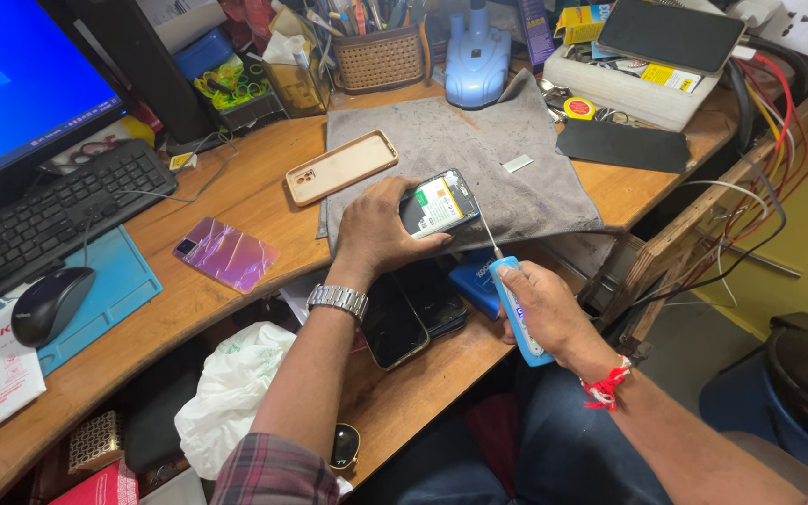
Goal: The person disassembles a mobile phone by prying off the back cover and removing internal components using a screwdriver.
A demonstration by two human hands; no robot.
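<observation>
A big wooden counter (236, 201) holds a gray cloth (535, 178). On the cloth's near edge lies an opened phone (440, 204) with its battery showing. The left hand (371, 229) has its fingers wrapped around the phone. The right hand (544, 309) grips a blue screwdriver (516, 309), its thin tip at the phone's edge.

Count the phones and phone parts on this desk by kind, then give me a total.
Opened phone under the left hand: 1
Dark phones at the desk edge: 2
Back covers, beige and iridescent purple: 2
Total: 5
</observation>
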